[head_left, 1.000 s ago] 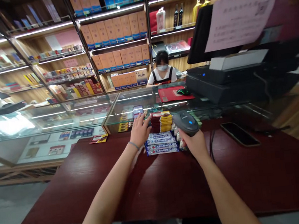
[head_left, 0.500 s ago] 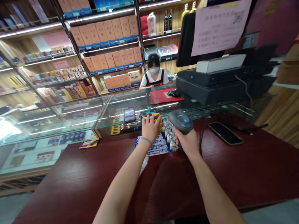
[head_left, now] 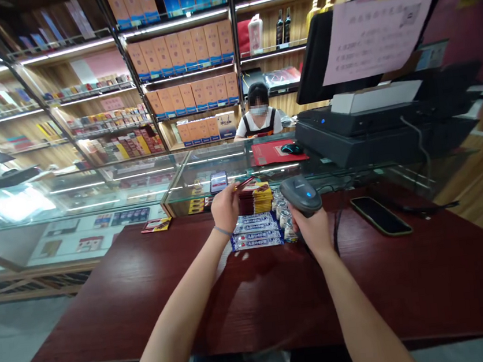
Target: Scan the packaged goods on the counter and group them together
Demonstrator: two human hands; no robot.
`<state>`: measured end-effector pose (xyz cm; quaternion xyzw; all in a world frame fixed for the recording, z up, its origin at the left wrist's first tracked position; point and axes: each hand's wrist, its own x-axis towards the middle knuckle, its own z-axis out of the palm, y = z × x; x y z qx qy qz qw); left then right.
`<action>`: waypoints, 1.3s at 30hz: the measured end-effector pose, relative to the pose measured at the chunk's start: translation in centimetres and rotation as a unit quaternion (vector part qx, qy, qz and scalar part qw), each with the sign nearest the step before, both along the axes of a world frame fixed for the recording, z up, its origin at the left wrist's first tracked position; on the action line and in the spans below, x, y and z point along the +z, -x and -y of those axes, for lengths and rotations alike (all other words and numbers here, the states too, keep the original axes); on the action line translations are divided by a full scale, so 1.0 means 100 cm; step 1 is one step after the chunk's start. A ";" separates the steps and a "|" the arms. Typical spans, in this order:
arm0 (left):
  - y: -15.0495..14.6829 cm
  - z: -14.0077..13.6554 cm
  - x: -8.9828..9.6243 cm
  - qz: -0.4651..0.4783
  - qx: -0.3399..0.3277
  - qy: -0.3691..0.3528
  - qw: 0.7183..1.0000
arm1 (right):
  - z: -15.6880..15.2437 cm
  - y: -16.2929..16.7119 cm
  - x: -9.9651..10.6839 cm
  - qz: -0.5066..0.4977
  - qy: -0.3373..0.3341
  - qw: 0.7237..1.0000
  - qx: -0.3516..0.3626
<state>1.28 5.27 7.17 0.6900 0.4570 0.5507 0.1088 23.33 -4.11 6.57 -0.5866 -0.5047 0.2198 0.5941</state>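
A light pinch at one end of the thin red packet (head_left: 245, 183), leaving its faces uncovered, seems right here, with the scanner (head_left: 300, 194) held steady and clear of the wrapped pieces (head_left: 289, 231) below it. The left hand (head_left: 225, 209) has its fingers closed on the packet, which juts rightward from their tips by the stack of red-and-yellow packets (head_left: 262, 202) at the worktop's (head_left: 150, 296) far edge; contact with the stack is unclear. The right hand (head_left: 315, 232) wraps its fingers round the scanner's handle.
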 end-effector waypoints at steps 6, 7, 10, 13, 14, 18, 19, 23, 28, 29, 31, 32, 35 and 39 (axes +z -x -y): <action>0.059 0.021 -0.027 0.341 0.008 0.075 0.937 | 0.005 0.017 0.000 -0.021 0.017 1.000 0.011; 0.069 0.024 -0.033 0.389 -0.011 0.095 0.916 | 0.005 0.021 -0.002 -0.007 0.021 1.000 0.014; 0.096 0.031 -0.051 0.478 -0.038 0.149 0.865 | 0.007 0.034 -0.009 0.041 0.017 0.998 0.045; 0.116 0.034 -0.067 0.514 -0.030 0.183 0.838 | 0.012 0.049 -0.016 0.084 0.018 0.992 0.095; 0.120 0.034 -0.071 0.521 -0.025 0.189 0.832 | 0.014 0.054 -0.019 0.103 0.025 0.988 0.112; 0.126 0.034 -0.081 0.542 0.012 0.198 0.816 | 0.024 0.073 -0.031 0.220 0.056 0.957 0.180; 0.126 0.033 -0.082 0.550 0.018 0.200 0.811 | 0.026 0.076 -0.034 0.248 0.052 0.949 0.189; 0.126 0.033 -0.083 0.589 0.012 0.197 0.784 | 0.031 0.085 -0.044 0.309 0.029 0.929 0.204; 0.127 0.033 -0.083 0.596 0.017 0.199 0.778 | 0.031 0.085 -0.042 0.309 0.033 0.928 0.204; 0.127 0.033 -0.083 0.595 0.019 0.200 0.779 | 0.030 0.084 -0.041 0.311 0.034 0.927 0.207; 0.127 0.033 -0.082 0.592 0.017 0.198 0.781 | 0.031 0.084 -0.037 0.319 0.036 0.923 0.213; 0.127 0.033 -0.082 0.590 0.014 0.196 0.783 | 0.031 0.084 -0.035 0.324 0.037 0.921 0.215; 0.127 0.035 -0.082 0.588 0.001 0.193 0.785 | 0.032 0.084 -0.031 0.335 0.045 0.917 0.214; 0.129 0.034 -0.082 0.614 -0.006 0.189 0.766 | 0.032 0.083 -0.034 0.330 0.051 0.918 0.214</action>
